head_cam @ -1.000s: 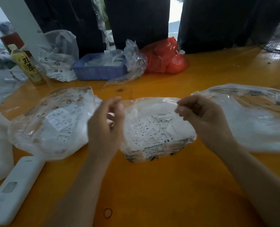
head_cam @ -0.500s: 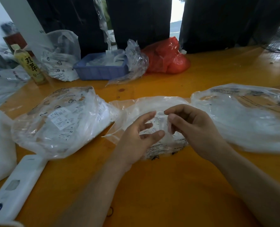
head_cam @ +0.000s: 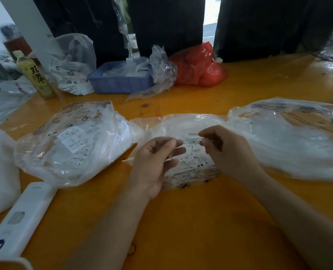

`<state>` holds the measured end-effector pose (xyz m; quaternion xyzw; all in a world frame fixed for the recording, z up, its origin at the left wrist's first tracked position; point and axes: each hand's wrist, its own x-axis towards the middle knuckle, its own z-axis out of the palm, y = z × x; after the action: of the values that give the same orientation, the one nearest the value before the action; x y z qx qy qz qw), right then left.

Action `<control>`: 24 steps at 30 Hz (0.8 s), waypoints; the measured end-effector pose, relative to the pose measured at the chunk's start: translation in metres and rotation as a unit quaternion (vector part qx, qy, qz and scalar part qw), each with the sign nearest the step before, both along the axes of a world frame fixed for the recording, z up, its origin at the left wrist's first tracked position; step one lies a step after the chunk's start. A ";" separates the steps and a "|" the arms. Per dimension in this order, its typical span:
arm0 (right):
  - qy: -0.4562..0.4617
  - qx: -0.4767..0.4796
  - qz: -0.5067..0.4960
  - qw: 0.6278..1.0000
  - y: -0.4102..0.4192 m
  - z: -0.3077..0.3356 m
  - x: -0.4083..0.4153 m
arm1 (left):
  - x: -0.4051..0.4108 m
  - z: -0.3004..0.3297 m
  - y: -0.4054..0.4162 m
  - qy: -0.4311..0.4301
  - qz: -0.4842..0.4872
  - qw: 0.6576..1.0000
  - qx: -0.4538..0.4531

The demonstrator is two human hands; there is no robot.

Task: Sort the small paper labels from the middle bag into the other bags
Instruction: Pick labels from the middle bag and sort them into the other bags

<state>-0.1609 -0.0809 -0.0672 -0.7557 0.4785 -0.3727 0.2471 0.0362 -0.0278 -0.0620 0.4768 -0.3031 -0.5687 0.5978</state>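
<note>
**Both hands over the middle bag**

Three clear bags in a row on the orange table (head_cam: pixel 200 221): left bag (head_cam: pixel 68 141), middle bag (head_cam: pixel 183 123), right bag (head_cam: pixel 290 139). Small labels (head_cam: pixel 191 155) heaped inside the middle bag, more in the left one. Left hand (head_cam: pixel 154 162) palm up above the middle bag, fingers loosely curled, nothing clearly held. Right hand (head_cam: pixel 226 151) beside it, fingertips pinched together over the labels; too blurred to tell if holding a label. Far left: bottle (head_cam: pixel 35 75), blue basket (head_cam: pixel 121 80).

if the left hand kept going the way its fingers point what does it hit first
Probably the loose paper labels in the middle bag, then the right hand; the left hand points right, though depth is unclear.
</note>
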 end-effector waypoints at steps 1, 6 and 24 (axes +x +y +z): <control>0.073 -0.035 -0.014 0.997 -0.002 -0.001 0.001 | 0.002 0.001 -0.001 0.029 0.017 0.999 -0.002; 0.272 -0.072 0.061 0.958 -0.002 -0.012 0.011 | 0.005 -0.003 -0.003 0.061 0.053 0.997 -0.014; -0.099 -0.017 -0.072 0.992 0.008 0.004 0.003 | 0.002 -0.010 -0.005 0.010 0.049 0.998 -0.023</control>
<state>-0.1583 -0.0729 -0.0634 -0.6825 0.4985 -0.4707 0.2533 0.0381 -0.0324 -0.0722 0.4717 -0.2866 -0.5359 0.6388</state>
